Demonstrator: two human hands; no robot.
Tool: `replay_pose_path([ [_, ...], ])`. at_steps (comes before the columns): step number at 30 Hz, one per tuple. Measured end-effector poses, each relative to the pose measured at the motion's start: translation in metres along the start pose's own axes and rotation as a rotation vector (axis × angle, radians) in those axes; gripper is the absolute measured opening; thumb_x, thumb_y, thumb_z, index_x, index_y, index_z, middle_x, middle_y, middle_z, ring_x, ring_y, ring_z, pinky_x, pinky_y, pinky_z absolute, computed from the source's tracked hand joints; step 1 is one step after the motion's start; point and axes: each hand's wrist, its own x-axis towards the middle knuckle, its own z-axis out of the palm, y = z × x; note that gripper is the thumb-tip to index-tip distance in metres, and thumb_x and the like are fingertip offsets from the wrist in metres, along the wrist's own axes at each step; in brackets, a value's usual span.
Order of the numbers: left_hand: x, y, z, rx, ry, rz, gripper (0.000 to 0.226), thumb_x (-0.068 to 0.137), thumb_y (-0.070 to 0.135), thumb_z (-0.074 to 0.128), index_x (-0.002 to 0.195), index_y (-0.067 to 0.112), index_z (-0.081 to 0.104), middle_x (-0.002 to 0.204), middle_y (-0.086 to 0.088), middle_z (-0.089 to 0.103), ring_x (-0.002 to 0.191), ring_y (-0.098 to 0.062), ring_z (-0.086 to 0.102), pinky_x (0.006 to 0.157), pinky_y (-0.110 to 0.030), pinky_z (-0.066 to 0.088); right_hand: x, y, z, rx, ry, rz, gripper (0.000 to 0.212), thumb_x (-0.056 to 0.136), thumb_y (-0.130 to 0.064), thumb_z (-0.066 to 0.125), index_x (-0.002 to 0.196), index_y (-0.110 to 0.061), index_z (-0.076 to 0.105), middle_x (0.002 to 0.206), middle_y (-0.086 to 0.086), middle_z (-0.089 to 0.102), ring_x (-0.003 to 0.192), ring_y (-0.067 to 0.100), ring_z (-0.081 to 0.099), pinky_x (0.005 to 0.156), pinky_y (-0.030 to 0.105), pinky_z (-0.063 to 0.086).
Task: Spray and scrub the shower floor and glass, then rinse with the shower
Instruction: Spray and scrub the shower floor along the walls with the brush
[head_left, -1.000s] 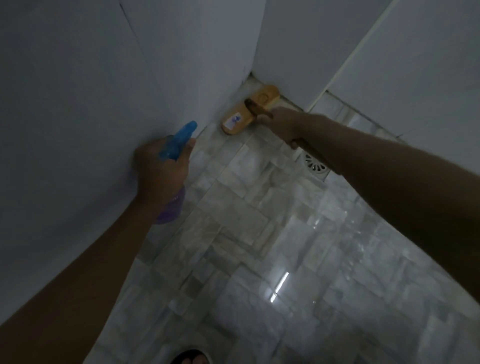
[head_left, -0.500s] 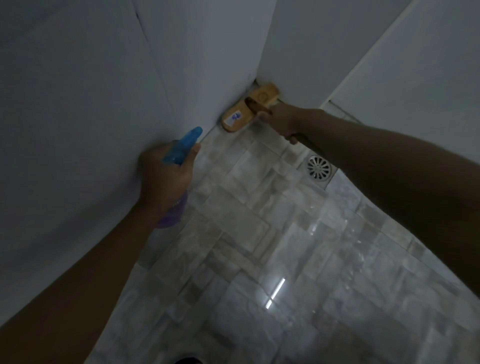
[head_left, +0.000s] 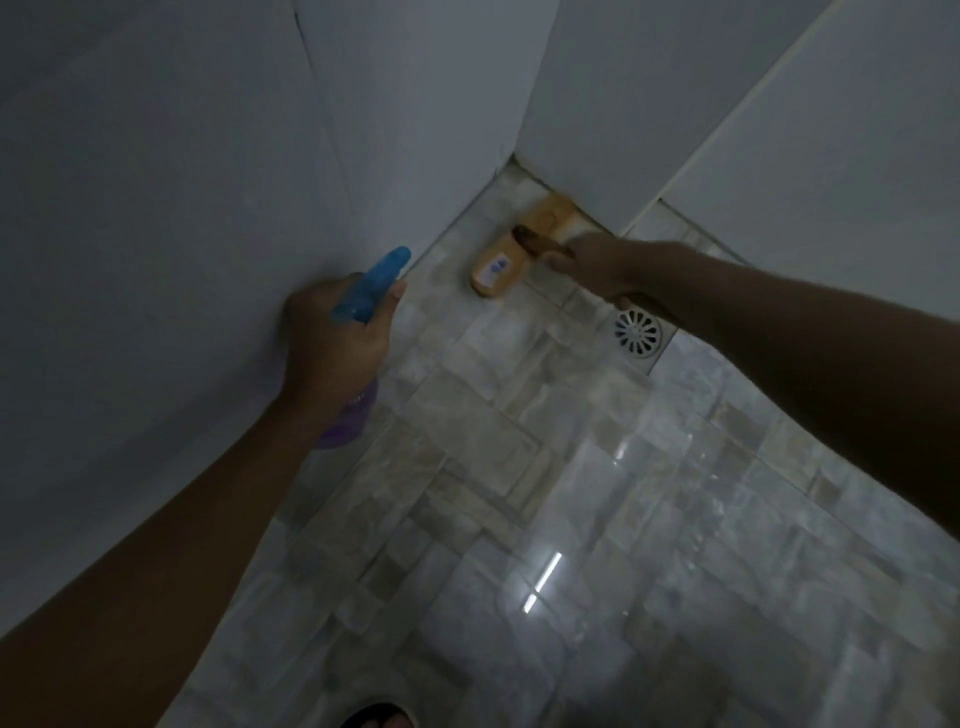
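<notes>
The left hand (head_left: 337, 338) was wrapped firmly around the neck of a spray bottle (head_left: 371, 288), thumb lying along the side of the translucent blue spray head. The head pointed up and away toward the base of the white wall (head_left: 156, 208). Below the hand a little of the bottle's purple body showed, close to the wall.

The right hand (head_left: 592, 262) reached across to the far corner, its fingers curled around the dark handle of a tan wooden scrub brush (head_left: 506, 260). The brush head lay flat on the floor (head_left: 519, 467), its far end tucked into the corner where the walls met. On the near end of the head sat a small white label (head_left: 497, 267) with a blue mark – possibly a logo, though the dim light and blur left nothing on it readable.

A round metal drain (head_left: 638, 332) in a square frame sat in the floor just beside the right wrist. The floor was laid in grey marbled tiles of mixed sizes, glossy, with a bright strip of light reflected near the middle. At the bottom edge – partly cut off – part of a foot (head_left: 382, 717) showed on the tiles.
</notes>
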Motion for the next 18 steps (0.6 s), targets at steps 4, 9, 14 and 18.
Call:
replay_pose_path([
  [4,0.0,-0.001,-0.001,0.008,-0.003,0.016,0.05,0.093,0.048,0.066,0.072,0.003,0.068,0.063,-0.011,0.067,0.056,-0.028,0.065,0.053,-0.048,0.053,0.03,-0.039,-0.016,0.079,0.049,-0.022,0.05,0.105,-0.05,0.034,0.095,-0.004,0.048,0.066,0.013,0.051,0.04,0.022,0.05,0.038,0.024,0.043],
  [9,-0.002,0.005,-0.003,0.017,0.005,0.004,0.049,0.093,0.045,0.067,0.069,0.003,0.067,0.06,-0.012,0.065,0.054,-0.029,0.063,0.051,-0.043,0.05,-0.007,0.017,0.012,0.049,0.007,-0.013,0.045,0.105,-0.053,0.034,0.102,-0.011,0.051,0.092,0.018,0.061,0.06,0.022,0.053,0.056,0.028,0.041],
  [14,-0.003,0.005,-0.003,-0.029,-0.015,-0.031,0.049,0.092,0.045,0.067,0.068,0.003,0.066,0.06,-0.013,0.064,0.055,-0.031,0.063,0.051,-0.043,0.05,-0.05,0.083,0.019,-0.001,-0.122,0.109,0.062,0.095,-0.068,0.036,0.114,-0.012,0.054,0.091,0.019,0.065,0.051,0.025,0.058,0.047,0.033,0.052],
  [18,-0.002,0.004,-0.003,-0.013,-0.02,0.002,0.052,0.093,0.049,0.065,0.069,0.003,0.066,0.061,-0.012,0.065,0.054,-0.03,0.064,0.051,-0.046,0.051,-0.022,0.041,0.005,-0.009,-0.033,0.066,0.05,0.104,-0.052,0.035,0.109,-0.008,0.057,0.094,0.017,0.065,0.064,0.021,0.061,0.061,0.027,0.048],
])
